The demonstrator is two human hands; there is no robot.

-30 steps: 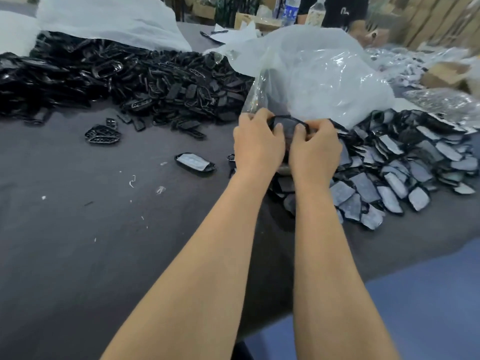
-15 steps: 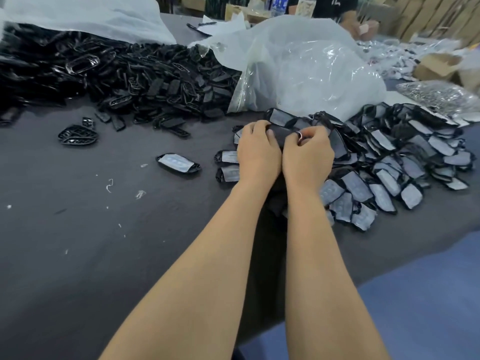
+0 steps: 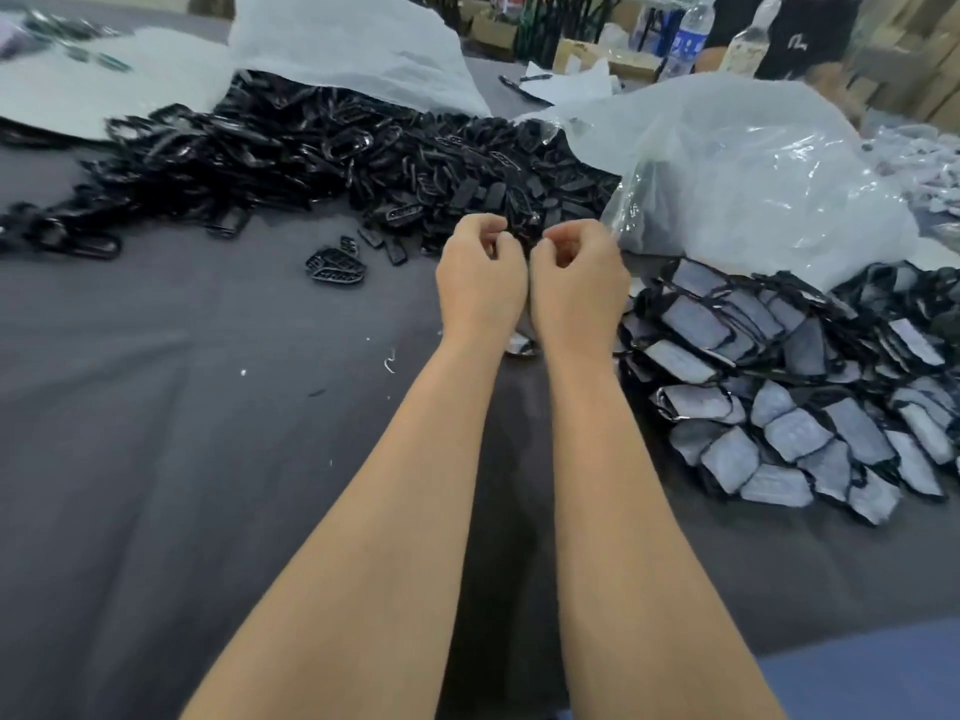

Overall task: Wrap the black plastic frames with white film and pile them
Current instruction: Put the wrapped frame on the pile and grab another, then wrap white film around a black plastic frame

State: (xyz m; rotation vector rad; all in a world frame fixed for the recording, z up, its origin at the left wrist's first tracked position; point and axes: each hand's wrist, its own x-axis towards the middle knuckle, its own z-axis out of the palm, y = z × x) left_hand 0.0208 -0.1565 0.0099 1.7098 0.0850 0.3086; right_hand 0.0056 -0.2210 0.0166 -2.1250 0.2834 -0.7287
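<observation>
no readable text, bottle label (image 3: 687, 45) too blurred

Your left hand (image 3: 480, 283) and right hand (image 3: 576, 283) are side by side over the middle of the counter (image 3: 156, 459). Behind them and to your left spreads the heap of bare frames (image 3: 311, 163), with a sheet (image 3: 337, 39) lying over its far edge and a single frame (image 3: 335, 266) lying apart in front of it. To your right lies the pile of wrapped frames (image 3: 779, 397), with a bag (image 3: 753, 174) just behind it.
</observation>
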